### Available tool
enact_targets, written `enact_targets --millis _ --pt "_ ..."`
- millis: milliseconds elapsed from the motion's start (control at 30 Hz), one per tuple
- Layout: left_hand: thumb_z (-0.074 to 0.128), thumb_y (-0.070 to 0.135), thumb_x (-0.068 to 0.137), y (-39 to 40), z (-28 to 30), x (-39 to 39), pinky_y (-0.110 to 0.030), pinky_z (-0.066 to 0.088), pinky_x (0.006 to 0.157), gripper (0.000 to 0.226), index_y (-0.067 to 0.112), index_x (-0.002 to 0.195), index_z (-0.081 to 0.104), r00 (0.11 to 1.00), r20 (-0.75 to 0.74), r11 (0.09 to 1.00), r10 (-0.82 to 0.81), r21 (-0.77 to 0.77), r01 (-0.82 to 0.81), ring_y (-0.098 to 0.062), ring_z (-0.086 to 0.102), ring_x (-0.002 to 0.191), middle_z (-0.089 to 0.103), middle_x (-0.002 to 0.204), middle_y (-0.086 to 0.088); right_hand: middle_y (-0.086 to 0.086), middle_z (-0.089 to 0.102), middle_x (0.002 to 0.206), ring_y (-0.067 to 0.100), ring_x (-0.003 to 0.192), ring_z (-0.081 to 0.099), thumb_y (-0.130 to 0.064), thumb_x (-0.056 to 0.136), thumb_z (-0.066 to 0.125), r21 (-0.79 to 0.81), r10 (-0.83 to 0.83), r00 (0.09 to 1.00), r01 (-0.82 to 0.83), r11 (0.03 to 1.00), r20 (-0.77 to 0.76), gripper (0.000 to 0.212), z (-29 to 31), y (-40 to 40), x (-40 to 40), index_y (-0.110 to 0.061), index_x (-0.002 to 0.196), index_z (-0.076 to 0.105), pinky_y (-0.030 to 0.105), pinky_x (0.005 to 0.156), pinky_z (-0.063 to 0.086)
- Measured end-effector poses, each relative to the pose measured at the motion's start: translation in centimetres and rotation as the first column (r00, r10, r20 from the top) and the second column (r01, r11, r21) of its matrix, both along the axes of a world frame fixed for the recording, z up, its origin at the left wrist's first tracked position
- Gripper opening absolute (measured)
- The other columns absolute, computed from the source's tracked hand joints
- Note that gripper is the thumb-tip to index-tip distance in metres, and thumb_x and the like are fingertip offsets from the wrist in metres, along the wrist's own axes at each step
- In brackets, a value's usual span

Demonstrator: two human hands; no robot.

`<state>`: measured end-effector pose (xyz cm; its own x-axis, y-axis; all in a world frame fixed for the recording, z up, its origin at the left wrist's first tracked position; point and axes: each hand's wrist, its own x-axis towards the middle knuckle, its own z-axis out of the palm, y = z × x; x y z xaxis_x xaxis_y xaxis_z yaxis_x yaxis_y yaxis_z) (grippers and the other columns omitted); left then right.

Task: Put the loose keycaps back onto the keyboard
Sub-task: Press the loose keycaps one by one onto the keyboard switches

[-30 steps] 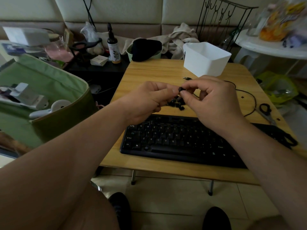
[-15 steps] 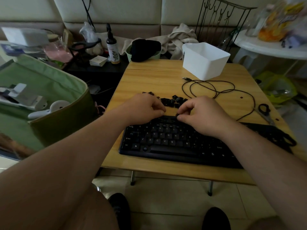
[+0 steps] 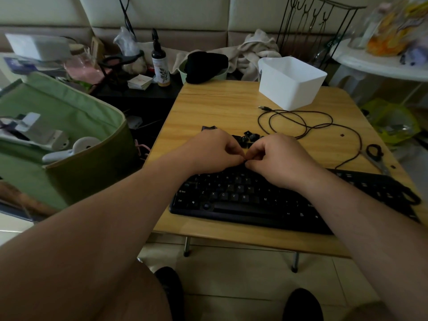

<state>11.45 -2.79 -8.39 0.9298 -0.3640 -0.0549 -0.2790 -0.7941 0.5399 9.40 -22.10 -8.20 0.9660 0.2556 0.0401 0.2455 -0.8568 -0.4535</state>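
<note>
On the light wooden folding table lies a black full-size plastic keyboard, its near edge parallel to the table's front. Both hands sit over the keyboard's top rows, knuckles up and fingers curled under. The left hand and the right hand meet at their fingertips, which press together at one spot on the upper key row; whether a keycap is pinched there cannot be told, as the fingers hide it. The small heap of loose black keycaps rests on the table just beyond the knuckles, between the hands and a coiled thin black cable. A white rectangular plastic tub stands farther back, and black-handled scissors lie right of the cable.
</note>
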Motion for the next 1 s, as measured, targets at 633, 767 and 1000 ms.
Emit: enact_targets --millis 633,767,1000 --pt "0.072 0.043 0.094 0.18 -0.1 -0.09 -0.012 0.042 0.069 0.016 0.038 0.107 0.078 1.0 -0.03 1.0 -0.006 -0.01 0.005 0.007 0.061 0.091 0.069 0.1 0.02 -0.015 0.068 0.084 0.005 0.08 0.062 -0.03 0.085 0.083 0.089 -0.017 0.997 0.024 0.996 -0.072 0.006 -0.53 -0.36 -0.12 -0.032 0.09 0.08 0.026 0.068 0.048" --pt "0.073 0.042 0.093 0.12 -0.09 -0.17 -0.012 0.041 0.068 0.013 0.038 0.105 0.078 0.999 -0.036 1.0 0.004 -0.019 -0.005 0.008 0.061 0.089 0.066 0.093 0.024 -0.014 0.071 0.085 0.006 0.082 0.064 -0.029 0.087 0.082 0.116 -0.029 0.995 0.04 0.992 -0.098 0.004 -0.59 -0.35 -0.02 -0.032 0.089 0.081 0.027 0.072 0.052" --pt "0.076 0.04 0.091 -0.09 -0.07 -0.29 -0.012 0.041 0.067 0.013 0.036 0.104 0.079 0.998 -0.056 1.0 0.019 -0.022 -0.02 0.007 0.061 0.089 0.065 0.089 0.023 -0.012 0.071 0.08 0.009 0.078 0.066 -0.029 0.085 0.081 0.052 -0.027 0.995 0.032 0.998 -0.092 0.004 -0.38 0.09 -0.1 -0.029 0.081 0.08 0.027 0.068 0.053"
